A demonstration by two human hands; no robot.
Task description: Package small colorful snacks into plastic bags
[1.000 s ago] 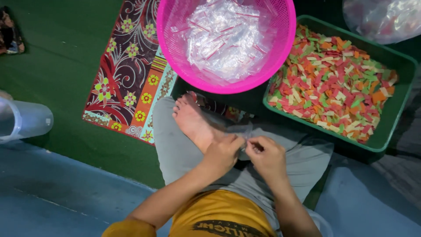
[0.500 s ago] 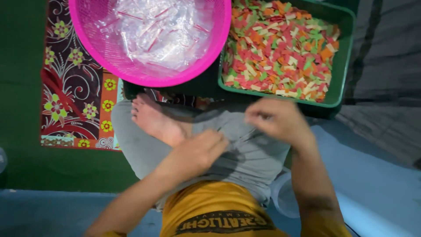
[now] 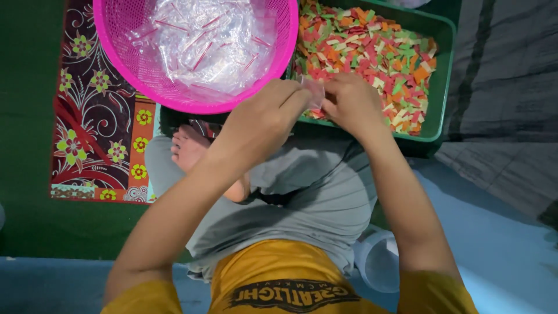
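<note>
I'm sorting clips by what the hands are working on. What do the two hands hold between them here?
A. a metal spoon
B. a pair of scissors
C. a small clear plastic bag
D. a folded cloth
C: the left hand and the right hand pinch a small clear plastic bag between their fingertips, in front of the pink basket of similar bags and over the near edge of the green tray of coloured pieces.

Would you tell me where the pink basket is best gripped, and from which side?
Probably by the pink basket's near rim, from the person's side: it is round, open-topped, without visible handles, and clear bags fill the middle.
</note>
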